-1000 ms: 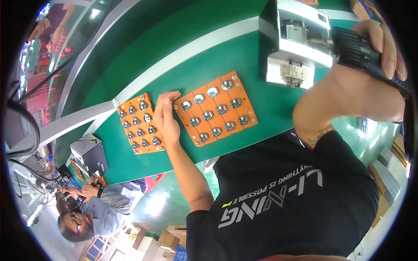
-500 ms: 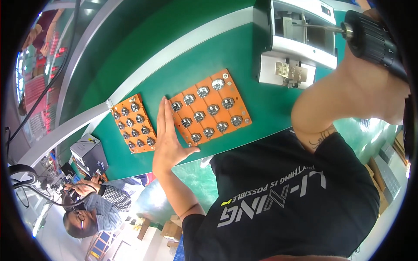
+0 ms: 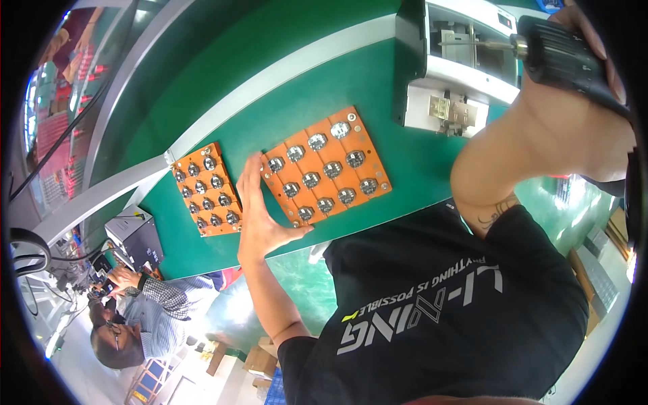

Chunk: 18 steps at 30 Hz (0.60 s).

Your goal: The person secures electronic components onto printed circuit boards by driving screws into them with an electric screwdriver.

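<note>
With fingers stretched up and thumb out, my left hand (image 3: 258, 226) rests along the left edge of a larger orange tray (image 3: 329, 187). Several round metal-and-black parts (image 3: 331, 169) sit in rows on that tray. To the left of the hand lies a smaller orange tray (image 3: 204, 178) with similar parts. At the upper right, my right hand (image 3: 590, 32) is wrapped round a black electric screwdriver (image 3: 563, 64). Its long thin bit (image 3: 482, 44) points left, over the opening of a white and black machine (image 3: 466, 77); whether the tip touches anything there cannot be told.
A brass-coloured metal fitting (image 3: 452, 111) sits on the machine's front. Behind the trays, a pale rail (image 3: 270, 75) borders the green table (image 3: 270, 108). A dark box (image 3: 138, 236) stands at the table's left end, near another person (image 3: 155, 331) and loose cables.
The screwdriver has shifted a little to the left, its bit tip farther across the machine's opening. My left hand stays by the tray, its fingers slightly more bent.
</note>
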{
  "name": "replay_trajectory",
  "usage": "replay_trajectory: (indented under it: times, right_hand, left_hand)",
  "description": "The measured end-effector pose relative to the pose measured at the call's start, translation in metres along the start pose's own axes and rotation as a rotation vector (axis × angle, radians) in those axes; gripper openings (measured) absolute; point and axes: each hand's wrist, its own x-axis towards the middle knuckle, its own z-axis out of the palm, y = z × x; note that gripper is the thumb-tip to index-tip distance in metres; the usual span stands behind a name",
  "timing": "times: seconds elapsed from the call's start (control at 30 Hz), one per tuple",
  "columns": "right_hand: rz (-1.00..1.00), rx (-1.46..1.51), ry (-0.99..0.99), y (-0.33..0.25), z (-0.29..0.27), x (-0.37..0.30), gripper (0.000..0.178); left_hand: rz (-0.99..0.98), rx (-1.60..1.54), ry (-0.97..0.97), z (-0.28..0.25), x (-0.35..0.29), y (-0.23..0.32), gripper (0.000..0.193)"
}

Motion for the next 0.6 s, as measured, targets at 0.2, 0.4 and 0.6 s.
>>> replay_trajectory:
  times: [0.2,0.4,0.6]
  right_hand:
    - [0.001,0.022,-0.012,0.002,0.004,-0.001,0.032]
    - [0.016,0.042,-0.01,0.0,0.006,-0.002,0.029]
    - [0.058,0.071,-0.027,-0.011,-0.012,0.006,0.026]
  left_hand:
    - [-0.023,0.045,0.091,0.019,-0.029,0.01,0.148]
    - [-0.153,0.104,0.275,0.041,-0.066,0.023,0.143]
    - [-0.241,0.096,0.401,0.059,-0.084,0.026,0.144]
